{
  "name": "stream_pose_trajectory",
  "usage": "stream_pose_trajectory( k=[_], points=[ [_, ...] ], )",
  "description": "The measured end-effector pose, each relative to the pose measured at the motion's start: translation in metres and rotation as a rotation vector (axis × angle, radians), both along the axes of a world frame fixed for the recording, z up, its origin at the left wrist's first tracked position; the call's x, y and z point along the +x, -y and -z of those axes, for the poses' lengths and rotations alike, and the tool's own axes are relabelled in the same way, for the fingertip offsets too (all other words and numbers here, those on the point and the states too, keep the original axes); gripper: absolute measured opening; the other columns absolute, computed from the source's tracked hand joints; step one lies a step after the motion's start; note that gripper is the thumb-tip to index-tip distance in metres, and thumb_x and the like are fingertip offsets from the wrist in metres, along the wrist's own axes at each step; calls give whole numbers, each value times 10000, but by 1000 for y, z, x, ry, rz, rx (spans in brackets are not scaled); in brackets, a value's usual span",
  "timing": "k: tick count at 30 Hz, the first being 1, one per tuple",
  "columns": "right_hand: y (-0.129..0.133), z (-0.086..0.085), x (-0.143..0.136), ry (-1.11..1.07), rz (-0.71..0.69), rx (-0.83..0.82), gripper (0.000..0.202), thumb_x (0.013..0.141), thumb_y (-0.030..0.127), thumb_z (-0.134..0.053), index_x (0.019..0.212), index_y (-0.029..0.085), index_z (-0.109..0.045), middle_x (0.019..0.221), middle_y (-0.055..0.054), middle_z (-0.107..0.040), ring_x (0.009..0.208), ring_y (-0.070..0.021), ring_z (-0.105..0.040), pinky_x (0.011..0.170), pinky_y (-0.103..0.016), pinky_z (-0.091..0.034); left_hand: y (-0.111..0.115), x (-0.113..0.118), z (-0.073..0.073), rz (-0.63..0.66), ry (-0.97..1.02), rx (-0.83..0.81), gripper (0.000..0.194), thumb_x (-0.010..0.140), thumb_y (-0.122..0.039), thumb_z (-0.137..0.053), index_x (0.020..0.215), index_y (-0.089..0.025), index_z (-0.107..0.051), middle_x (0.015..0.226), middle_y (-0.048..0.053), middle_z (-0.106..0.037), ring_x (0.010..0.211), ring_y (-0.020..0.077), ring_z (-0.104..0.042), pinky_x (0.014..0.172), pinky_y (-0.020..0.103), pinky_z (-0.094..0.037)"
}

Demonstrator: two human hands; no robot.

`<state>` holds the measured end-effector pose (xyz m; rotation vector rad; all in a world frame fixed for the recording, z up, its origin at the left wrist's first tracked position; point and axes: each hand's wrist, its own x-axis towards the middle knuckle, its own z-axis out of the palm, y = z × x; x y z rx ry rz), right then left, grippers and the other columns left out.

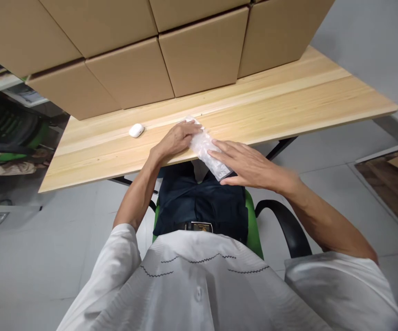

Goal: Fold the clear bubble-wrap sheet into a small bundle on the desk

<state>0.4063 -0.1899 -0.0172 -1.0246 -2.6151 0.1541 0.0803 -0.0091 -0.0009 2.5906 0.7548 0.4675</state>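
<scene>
A bubble-wrapped package [204,146], long and whitish, lies slantwise across the table's near edge, its lower end sticking out above my lap. My left hand [180,138] curls its fingers over the far end and presses it against the tabletop. From the right, my right hand [245,164] lies along the lower end, fingers stretched over the wrap and thumb apart beside its corner. A dark edge shows at that corner; what is inside the wrap cannot be made out.
Brown cardboard boxes [204,55] are stacked along the back of the wooden table [288,110]. A small white rounded case [136,130] sits left of my hands. I sit on a green chair [254,230] with a black armrest [285,225] on the right.
</scene>
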Motion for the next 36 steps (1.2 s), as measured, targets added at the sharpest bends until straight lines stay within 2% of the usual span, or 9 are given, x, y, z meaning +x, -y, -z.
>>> stream_pose_trajectory(
  k=[2,4,7,11,16,23,30,33,36],
  points=[
    [-7,12,10,-4,-9,48,1174,1141,370,-919,2121,328,-274,2169,-193,-346,1965,-524,-436,1540,-803,-467,-2,-1,3,3,25,-61,592,1090,-198,-556,1481,-319,-983,1753,48,-890,1799,362,-735,1633,754,-409],
    [-15,21,14,-16,2,78,1225,1062,240,-967,2105,362,-337,2157,-177,-377,1958,-533,-454,1534,-819,-482,-5,-3,7,4,43,-127,527,1134,-278,-611,1503,-299,-988,1826,86,-838,1891,400,-636,1633,796,-378],
    [-31,30,11,-32,-8,87,1131,1037,152,-932,2049,385,-482,2122,-154,-456,1935,-513,-507,1513,-804,-526,-8,-6,11,27,49,-186,463,1179,-431,-718,1524,-270,-982,1877,135,-790,1956,455,-537,1618,853,-351],
    [-51,36,-4,-39,-94,131,962,1097,121,-762,2015,309,-545,2063,-153,-569,1934,-438,-519,1523,-749,-517,-12,-6,6,35,-1,-169,494,1226,-563,-759,1581,-283,-956,1899,135,-772,1975,446,-506,1649,827,-288],
    [-62,44,-5,-58,-201,165,901,1110,177,-785,1985,246,-579,2037,-197,-596,1902,-431,-565,1496,-696,-551,-28,-6,1,32,-36,-148,457,1207,-479,-764,1573,-287,-960,1888,145,-778,1994,456,-467,1648,864,-232],
    [-68,33,-12,-53,-144,171,788,1170,123,-619,1948,242,-648,1978,-164,-674,1854,-386,-628,1470,-657,-590,-49,-8,8,47,26,-260,471,1060,-433,-885,1482,-260,-1002,1816,164,-833,1989,493,-466,1612,888,-314],
    [-79,35,-45,-166,-204,171,520,1336,305,-499,1695,268,-872,1656,-148,-920,1611,-371,-804,1283,-602,-671,-31,-12,3,26,-90,-79,843,1145,-902,-801,1673,-253,-909,1939,200,-719,2035,525,-344,1662,850,-180],
    [-79,36,-42,-212,-205,121,526,1338,447,-525,1664,249,-888,1616,-169,-933,1545,-389,-816,1258,-599,-664,-26,-14,6,24,-85,-67,933,1149,-1014,-697,1701,-289,-893,1958,164,-711,2040,482,-355,1682,790,-194],
    [-74,31,-42,-217,-187,70,590,1301,505,-592,1779,243,-820,1715,-185,-882,1502,-401,-812,1252,-595,-658,-29,-14,12,50,-44,-109,1007,1103,-1084,-686,1689,-295,-903,1946,174,-722,2022,477,-404,1673,774,-253]
  ],
)
